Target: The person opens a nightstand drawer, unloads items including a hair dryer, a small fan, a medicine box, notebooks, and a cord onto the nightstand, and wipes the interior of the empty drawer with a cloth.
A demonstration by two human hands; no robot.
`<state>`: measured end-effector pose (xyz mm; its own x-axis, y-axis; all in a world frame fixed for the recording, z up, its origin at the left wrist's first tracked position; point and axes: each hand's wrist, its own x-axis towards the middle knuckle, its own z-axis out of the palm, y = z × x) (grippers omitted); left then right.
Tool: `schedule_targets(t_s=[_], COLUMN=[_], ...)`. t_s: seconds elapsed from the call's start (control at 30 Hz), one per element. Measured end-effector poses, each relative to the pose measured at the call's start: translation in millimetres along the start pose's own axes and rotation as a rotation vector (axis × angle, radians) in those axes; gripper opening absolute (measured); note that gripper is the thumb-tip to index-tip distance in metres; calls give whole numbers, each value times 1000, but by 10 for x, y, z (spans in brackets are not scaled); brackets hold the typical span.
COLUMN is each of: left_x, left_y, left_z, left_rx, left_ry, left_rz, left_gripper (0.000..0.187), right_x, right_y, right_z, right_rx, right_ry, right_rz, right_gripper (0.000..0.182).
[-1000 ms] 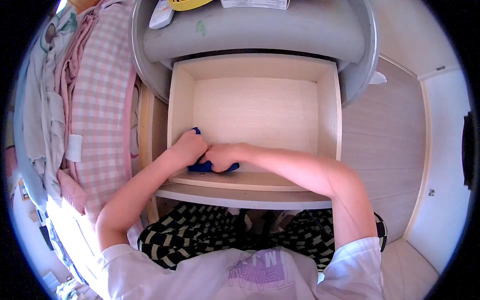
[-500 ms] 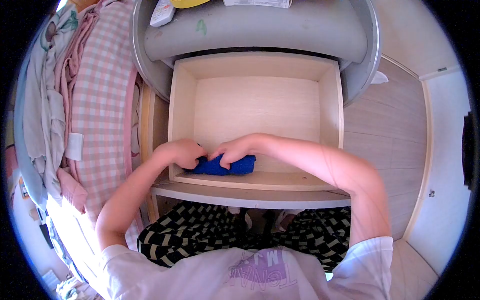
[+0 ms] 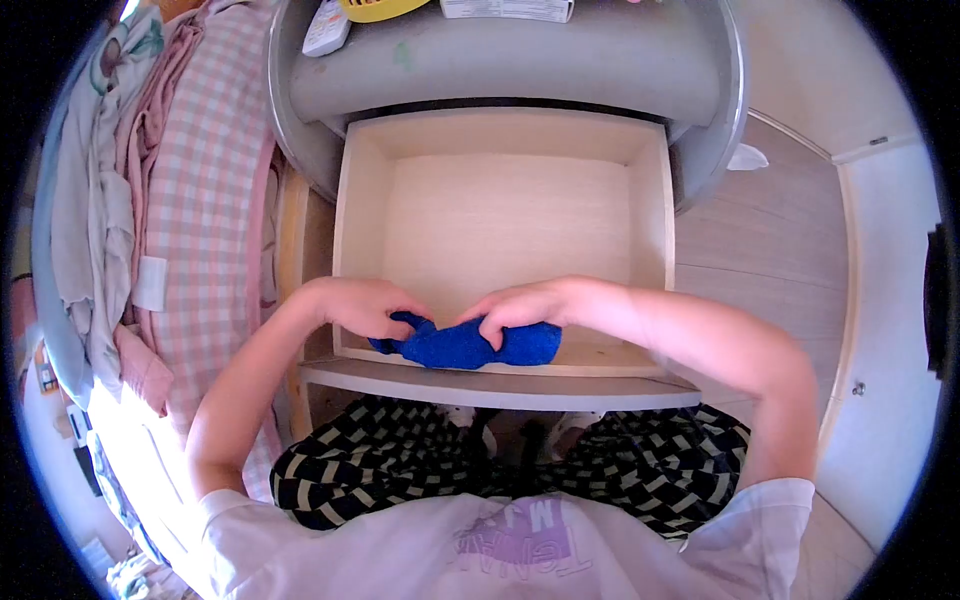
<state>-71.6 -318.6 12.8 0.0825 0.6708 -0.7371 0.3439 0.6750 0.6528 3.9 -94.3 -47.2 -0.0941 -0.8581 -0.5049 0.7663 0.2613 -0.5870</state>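
A blue cloth (image 3: 450, 346) lies stretched between my two hands, over the front left part of a pulled-out wooden drawer (image 3: 653, 210). My left hand (image 3: 372, 307) pinches its left end. My right hand (image 3: 520, 309) grips its middle and right part, with the thumb on the near side and the other fingers partly hidden behind the cloth. The cloth looks bunched near my left fingers and wider and flatter at the right.
A grey rounded cabinet (image 3: 520, 70) stands behind the drawer, carrying a white remote (image 3: 327, 28), a yellow container (image 3: 383, 8) and a white box (image 3: 507, 9). Left is a bed with a pink checked cover (image 3: 200, 220). A white door (image 3: 900, 300) is at the right.
My right hand has moved right with the cloth, which now spans a longer stretch. My left hand has shifted slightly right. The whole view has shifted a little.
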Motion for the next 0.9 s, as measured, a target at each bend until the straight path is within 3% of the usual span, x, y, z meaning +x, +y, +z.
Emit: schedule_targets(t_s=[0.1,0.23,0.33,0.4,0.53,0.57,0.87,0.9], left_x=[58,165,290,349,549,605,1002,1046], left_y=[110,340,471,563,801,849,1127,1175], left_z=[70,159,191,220,243,243,320,331], left_rx=[-85,-95,-73,-44,27,26,67,44], left_ry=[23,120,137,190,236,237,303,307], left_rz=[93,255,294,328,318,314,428,439], left_gripper=[38,35,34,33,32,32,31,32], right_x=[-257,-529,-765,-866,-1148,-1225,-1718,-1785], right_y=[63,133,178,255,397,432,338,277], right_z=[47,54,110,93,81,98,342,395], right_rx=[26,-163,-354,-595,-783,-741,-992,-1018], right_ry=[48,99,114,102,187,182,354,377], right_rz=[-29,-41,-86,-234,-219,-305,-222,-96], right_gripper=[68,68,63,60,56,52,45,46])
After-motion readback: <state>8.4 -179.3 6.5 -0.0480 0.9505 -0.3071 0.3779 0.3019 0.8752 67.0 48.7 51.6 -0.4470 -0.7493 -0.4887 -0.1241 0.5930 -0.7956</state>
